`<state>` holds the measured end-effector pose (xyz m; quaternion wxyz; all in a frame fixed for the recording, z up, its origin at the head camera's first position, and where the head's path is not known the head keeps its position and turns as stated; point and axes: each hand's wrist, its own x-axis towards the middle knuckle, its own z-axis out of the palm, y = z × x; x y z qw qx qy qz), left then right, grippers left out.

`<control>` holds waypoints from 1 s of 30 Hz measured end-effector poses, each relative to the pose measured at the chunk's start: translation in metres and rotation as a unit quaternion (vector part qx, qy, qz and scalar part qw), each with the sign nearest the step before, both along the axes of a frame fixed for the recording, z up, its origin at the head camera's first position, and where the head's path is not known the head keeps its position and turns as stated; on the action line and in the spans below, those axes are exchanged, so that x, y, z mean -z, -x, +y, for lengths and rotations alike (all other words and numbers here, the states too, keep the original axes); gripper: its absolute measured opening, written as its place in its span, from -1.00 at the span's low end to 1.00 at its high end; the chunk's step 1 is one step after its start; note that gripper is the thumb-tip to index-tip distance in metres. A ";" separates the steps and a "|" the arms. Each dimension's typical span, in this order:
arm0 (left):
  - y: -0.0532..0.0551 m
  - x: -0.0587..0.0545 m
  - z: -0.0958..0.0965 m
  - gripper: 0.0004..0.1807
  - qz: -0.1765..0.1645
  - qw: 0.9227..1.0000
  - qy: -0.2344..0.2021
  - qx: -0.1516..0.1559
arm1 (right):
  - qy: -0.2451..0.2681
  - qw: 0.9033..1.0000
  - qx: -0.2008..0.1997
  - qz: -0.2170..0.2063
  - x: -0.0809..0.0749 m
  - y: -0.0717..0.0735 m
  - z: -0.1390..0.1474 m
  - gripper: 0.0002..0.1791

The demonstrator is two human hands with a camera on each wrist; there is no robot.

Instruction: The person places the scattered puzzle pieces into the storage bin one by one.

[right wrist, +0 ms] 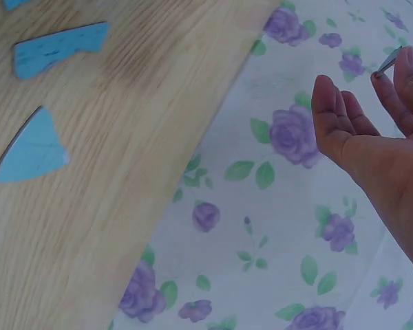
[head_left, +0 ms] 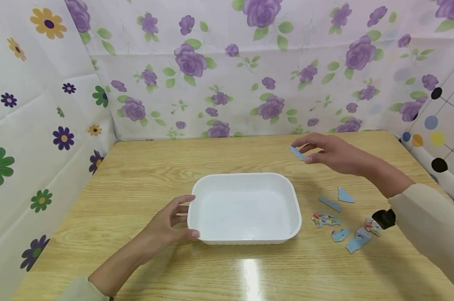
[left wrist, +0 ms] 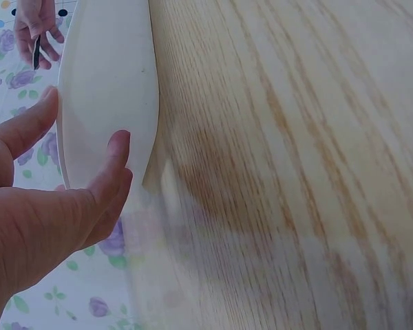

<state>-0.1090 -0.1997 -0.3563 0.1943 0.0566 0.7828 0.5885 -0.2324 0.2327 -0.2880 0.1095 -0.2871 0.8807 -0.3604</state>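
My left hand [head_left: 164, 228] spans the left end of a white rectangular plastic tub [head_left: 244, 241], with the thumb at its front corner and fingertips at the rim. The left wrist view shows that hand [left wrist: 48, 199] against the tub's wall [left wrist: 110, 75]. To the tub's back right, my right hand [head_left: 330, 152] is raised above the table and pinches a thin, flat light-blue piece [head_left: 297, 153] between thumb and fingertip. In the right wrist view the piece [right wrist: 389, 62] appears edge-on, its face mostly hidden.
Right of the tub lie flat irregular pieces: a pointed blue one [head_left: 345, 195], a narrow blue strip [head_left: 330, 204], a multicoloured one [head_left: 325, 219] and several more near the right sleeve [head_left: 429, 225]. Flowered sheeting [head_left: 219, 83] stands behind the wooden table [head_left: 151, 167].
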 end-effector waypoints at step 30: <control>0.001 0.000 0.001 -0.05 0.000 1.000 0.004 -0.002 | 0.019 0.996 -0.082 -0.027 0.000 0.016 -0.076 -0.56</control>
